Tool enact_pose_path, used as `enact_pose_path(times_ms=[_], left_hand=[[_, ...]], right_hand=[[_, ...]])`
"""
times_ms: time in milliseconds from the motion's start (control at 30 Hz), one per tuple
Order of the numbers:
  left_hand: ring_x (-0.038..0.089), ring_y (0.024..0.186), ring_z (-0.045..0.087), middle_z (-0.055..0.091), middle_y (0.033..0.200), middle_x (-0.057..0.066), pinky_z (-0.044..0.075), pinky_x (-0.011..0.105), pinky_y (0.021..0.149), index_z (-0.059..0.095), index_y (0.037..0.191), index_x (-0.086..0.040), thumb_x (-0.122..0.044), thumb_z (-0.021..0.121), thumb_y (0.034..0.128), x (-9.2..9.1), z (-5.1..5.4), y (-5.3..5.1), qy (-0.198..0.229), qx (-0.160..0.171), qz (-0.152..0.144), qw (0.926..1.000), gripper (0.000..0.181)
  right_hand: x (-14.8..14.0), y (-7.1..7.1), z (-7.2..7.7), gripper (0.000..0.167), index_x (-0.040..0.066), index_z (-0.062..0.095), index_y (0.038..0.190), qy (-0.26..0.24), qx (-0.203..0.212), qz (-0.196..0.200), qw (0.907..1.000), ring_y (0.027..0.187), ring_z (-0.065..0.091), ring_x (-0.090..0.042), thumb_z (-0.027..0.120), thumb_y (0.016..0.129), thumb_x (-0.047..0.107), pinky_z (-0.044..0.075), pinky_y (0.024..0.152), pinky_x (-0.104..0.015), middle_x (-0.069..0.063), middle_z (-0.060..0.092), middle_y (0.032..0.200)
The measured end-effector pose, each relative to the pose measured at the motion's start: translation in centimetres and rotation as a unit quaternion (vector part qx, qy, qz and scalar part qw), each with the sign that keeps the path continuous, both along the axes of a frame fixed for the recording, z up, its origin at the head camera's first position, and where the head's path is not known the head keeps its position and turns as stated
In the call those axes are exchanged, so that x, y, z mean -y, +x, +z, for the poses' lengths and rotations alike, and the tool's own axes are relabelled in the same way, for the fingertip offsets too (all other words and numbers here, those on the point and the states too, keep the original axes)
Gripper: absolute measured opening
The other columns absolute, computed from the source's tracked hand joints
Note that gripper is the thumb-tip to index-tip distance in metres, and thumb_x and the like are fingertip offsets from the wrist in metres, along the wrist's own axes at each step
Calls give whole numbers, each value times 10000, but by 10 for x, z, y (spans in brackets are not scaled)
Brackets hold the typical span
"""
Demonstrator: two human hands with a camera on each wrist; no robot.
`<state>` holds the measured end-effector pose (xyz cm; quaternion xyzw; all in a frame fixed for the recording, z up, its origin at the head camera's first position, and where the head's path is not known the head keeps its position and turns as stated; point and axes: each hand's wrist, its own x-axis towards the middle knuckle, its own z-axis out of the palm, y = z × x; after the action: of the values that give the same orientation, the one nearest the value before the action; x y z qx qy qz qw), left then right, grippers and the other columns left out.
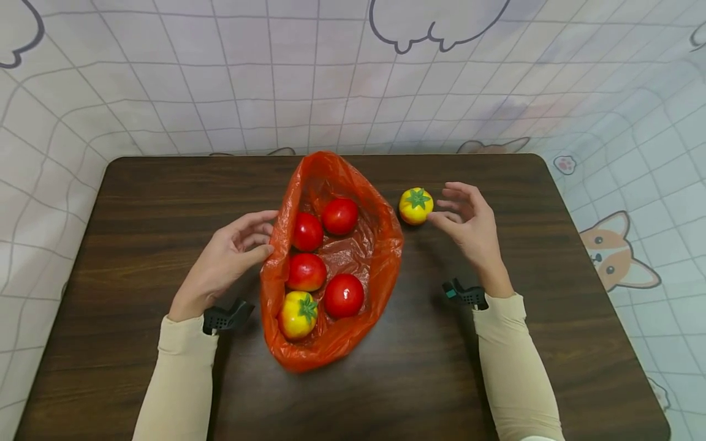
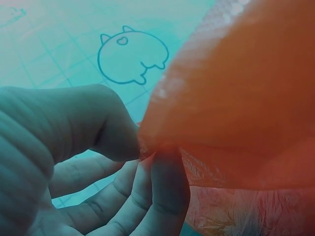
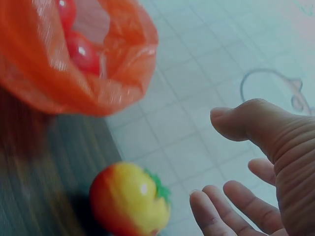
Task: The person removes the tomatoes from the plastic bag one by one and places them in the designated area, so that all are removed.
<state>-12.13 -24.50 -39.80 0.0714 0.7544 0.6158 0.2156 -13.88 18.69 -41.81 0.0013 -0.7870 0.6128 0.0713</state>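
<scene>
**Left hand (image 1: pixel 228 257) at the red bag (image 1: pixel 388 257), right hand (image 1: pixel 467 226) beside the loose yellow fruit (image 1: pixel 416 206)**

The red bag, of thin plastic, lies on a dark wood-grain table (image 1: pixel 127 257) with its mouth facing upward. The left hand pinches the left rim between thumb and finger, as the left wrist view shows. Inside rest four red fruits (image 1: pixel 344 296) and, at the near end, a second yellow fruit (image 1: pixel 298 315) with a green leafy top. The loose yellow fruit sits on the table just to the right of the bag, its green top uppermost. The right hand is beside it, thumb and fingers spread apart and gently bent, holding nothing; in the right wrist view a gap separates the fingers from the fruit, which shows red on one side. Dark devices (image 1: pixel 227 316) are worn on both wrists, next to pale sleeves (image 1: pixel 182 380). Behind the table is a grid-patterned covering (image 1: pixel 248 92) with cartoon animals.
</scene>
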Motion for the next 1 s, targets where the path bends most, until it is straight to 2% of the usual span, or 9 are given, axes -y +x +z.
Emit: enact_pose_path(times_ms=[100, 200, 300, 400, 567, 767, 1000], left_hand=[[130, 1099, 646, 556, 1305, 100, 583, 172, 922, 465, 1525, -145, -121, 681, 981, 1, -2, 0, 0, -33, 9, 10000, 586], [129, 1104, 650, 565, 1295, 86, 581, 174, 926, 468, 1524, -147, -134, 681, 984, 1, -3, 0, 23, -80, 16, 10000, 581], [127, 1107, 654, 576, 1285, 73, 580, 177, 929, 474, 1522, -149, -148, 683, 987, 0, -3, 0, 42, -118, 21, 9999, 574], [127, 1103, 658, 578, 1284, 75, 581, 179, 930, 477, 1519, -152, -150, 685, 987, 0, -3, 0, 37, -113, 24, 9999, 571], [141, 1099, 657, 575, 1307, 87, 580, 179, 932, 486, 1514, -174, -150, 691, 981, -1, -2, 1, -23, -63, 29, 10000, 572], [156, 1120, 649, 569, 1326, 80, 577, 177, 939, 471, 1526, -184, -159, 685, 983, 0, -2, 1, -112, -58, -30, 9999, 584], [146, 1111, 645, 566, 1312, 75, 579, 173, 925, 486, 1516, -175, -132, 686, 978, 0, -1, 2, -92, -69, 58, 9999, 576]], right_hand=[[7, 4, 7, 593, 122, 581, 1379, -59, -75, 192, 9998, 1126, 671, -170, 807, 847, -8, 588, 915, -171, 62, 608, 1269], [15, 7, 13, 588, 112, 581, 1374, 33, -112, 340, 9994, 1138, 655, -252, 805, 846, -15, 594, 923, -192, 57, 619, 1272], [23, 11, 16, 595, 81, 570, 1375, 167, -107, 517, 9985, 1149, 638, -326, 813, 840, -13, 591, 928, -188, -21, 621, 1286], [29, 15, 19, 604, 38, 551, 1375, 301, -84, 748, 9967, 1153, 642, -325, 818, 836, -14, 581, 945, -176, -80, 602, 1312], [40, 21, 23, 625, -11, 541, 1367, 405, -97, 1206, 9918, 1136, 663, -313, 819, 810, -62, 586, 961, -204, -79, 607, 1299], [53, 30, 22, 630, -4, 551, 1372, 603, -98, 1793, 9819, 1122, 672, -308, 834, 809, -32, 589, 964, -218, -213, 603, 1317], [72, 42, 14, 638, 1, 557, 1373, 780, 44, 2255, 9711, 1110, 682, -309, 850, 807, 3, 595, 970, -246, -216, 627, 1313]])
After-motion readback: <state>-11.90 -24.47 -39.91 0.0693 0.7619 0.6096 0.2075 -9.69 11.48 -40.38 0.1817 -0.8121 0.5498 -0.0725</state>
